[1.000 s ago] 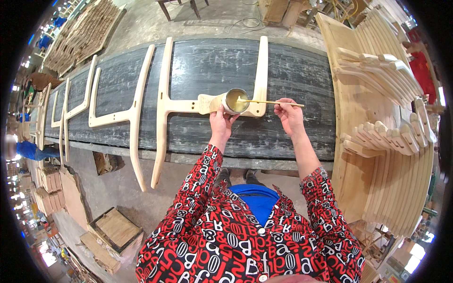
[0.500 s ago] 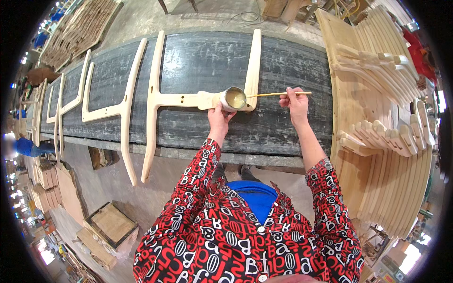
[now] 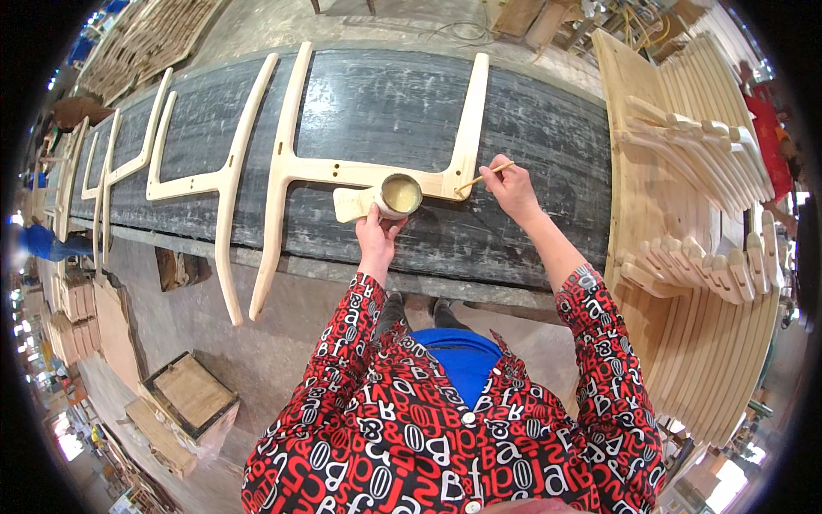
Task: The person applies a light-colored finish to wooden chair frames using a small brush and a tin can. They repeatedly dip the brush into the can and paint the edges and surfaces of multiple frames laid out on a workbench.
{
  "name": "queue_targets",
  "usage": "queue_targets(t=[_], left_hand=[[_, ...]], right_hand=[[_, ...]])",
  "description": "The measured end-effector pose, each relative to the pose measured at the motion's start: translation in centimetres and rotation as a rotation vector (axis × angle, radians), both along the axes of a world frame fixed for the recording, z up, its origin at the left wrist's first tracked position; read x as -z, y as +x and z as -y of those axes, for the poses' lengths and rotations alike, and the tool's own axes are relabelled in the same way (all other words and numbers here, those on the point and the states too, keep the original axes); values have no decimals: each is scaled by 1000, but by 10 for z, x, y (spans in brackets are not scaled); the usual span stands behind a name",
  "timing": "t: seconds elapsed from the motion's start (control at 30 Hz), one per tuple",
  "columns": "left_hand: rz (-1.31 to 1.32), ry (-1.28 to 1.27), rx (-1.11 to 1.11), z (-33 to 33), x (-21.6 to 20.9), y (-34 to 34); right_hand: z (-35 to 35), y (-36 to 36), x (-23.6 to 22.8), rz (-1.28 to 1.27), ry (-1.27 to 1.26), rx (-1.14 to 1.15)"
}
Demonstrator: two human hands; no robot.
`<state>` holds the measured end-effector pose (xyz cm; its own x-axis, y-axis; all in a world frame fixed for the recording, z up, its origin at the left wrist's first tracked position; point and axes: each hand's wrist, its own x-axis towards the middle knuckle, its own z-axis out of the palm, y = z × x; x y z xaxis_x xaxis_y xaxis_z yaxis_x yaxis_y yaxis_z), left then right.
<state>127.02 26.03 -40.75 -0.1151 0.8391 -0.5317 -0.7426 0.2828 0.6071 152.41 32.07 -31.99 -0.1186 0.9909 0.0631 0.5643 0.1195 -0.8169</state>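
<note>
My left hand [image 3: 375,238] grips a small round pot [image 3: 400,195] of pale yellowish paste from below, tilted so its mouth faces up. A flat pale wooden piece [image 3: 349,206] lies against the pot's left side, under or beside my fingers. My right hand [image 3: 512,190] pinches a thin wooden stick [image 3: 473,182]. The stick's lower tip meets the corner of an H-shaped pale wooden frame [image 3: 360,173], close to a small hole there. Dark holes also dot the frame's crossbar near its left post. The pot hangs just in front of that crossbar.
The frame lies on a long black scuffed workbench [image 3: 377,94]. More wooden frames [image 3: 227,182] line up leftward, some legs overhanging the near edge. Curved wooden parts [image 3: 685,257] are stacked on a wooden board at right. A wooden box [image 3: 190,396] stands on the floor at lower left.
My right hand moved left and nearer, bringing the stick's tip from the pot's rim to the frame's corner. The pot shifted left and nearer, away from that corner.
</note>
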Motion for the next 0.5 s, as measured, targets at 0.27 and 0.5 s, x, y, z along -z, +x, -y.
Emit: queue_targets(t=[0.27, 0.5], left_hand=[[-5, 13, -59, 8, 3, -6], [-15, -11, -56, 9, 8, -5]], right_hand=[[-14, 0, -4, 34, 71, -1], [-26, -3, 1, -5, 74, 17]])
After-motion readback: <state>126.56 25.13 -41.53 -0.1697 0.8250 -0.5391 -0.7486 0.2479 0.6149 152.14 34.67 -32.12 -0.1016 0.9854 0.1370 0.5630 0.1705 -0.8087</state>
